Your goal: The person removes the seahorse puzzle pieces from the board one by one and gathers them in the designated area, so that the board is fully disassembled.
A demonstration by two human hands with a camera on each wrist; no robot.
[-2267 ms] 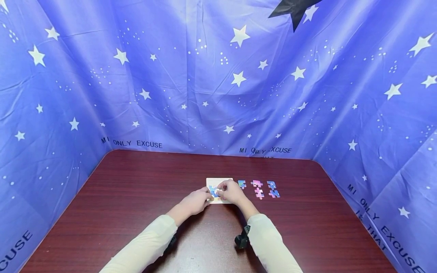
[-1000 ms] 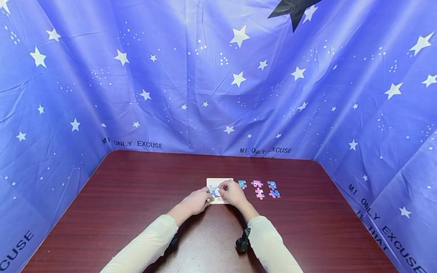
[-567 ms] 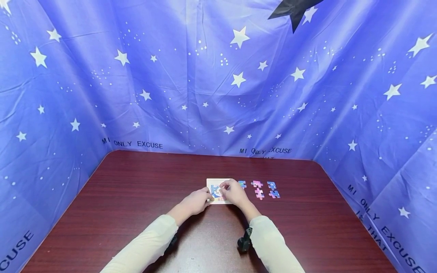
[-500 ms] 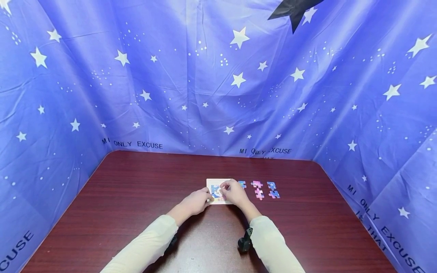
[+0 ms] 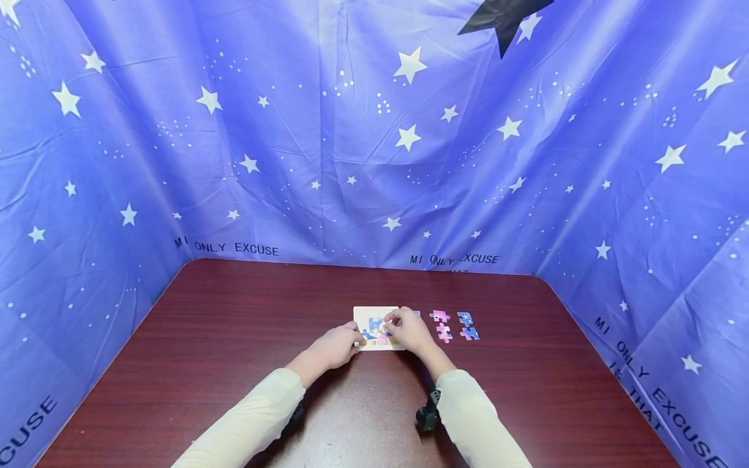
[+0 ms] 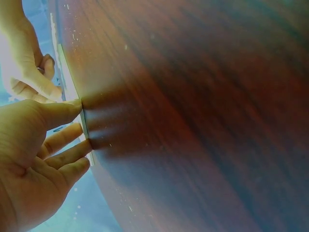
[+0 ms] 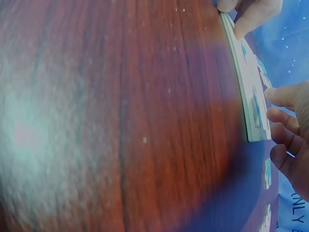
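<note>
A small pale puzzle board lies on the table, its middle printed or filled with blue, pink and yellow shapes. My left hand holds the board's left edge; in the left wrist view the thumb and fingers meet that edge. Over the board, my right hand pinches a blue jigsaw piece between thumb and forefinger, above the board's picture area. The right wrist view shows the right fingers beside the board's far side. The right hand hides the board's right part.
To the right of the board lie loose jigsaw pieces: two pink ones, two blue ones and another blue one partly behind the right hand. The dark red table ends at a blue star-patterned curtain.
My right hand has shifted slightly to the right across the board, and the blue piece has gone with it. More of the board's left part shows. The left hand has stayed put.
</note>
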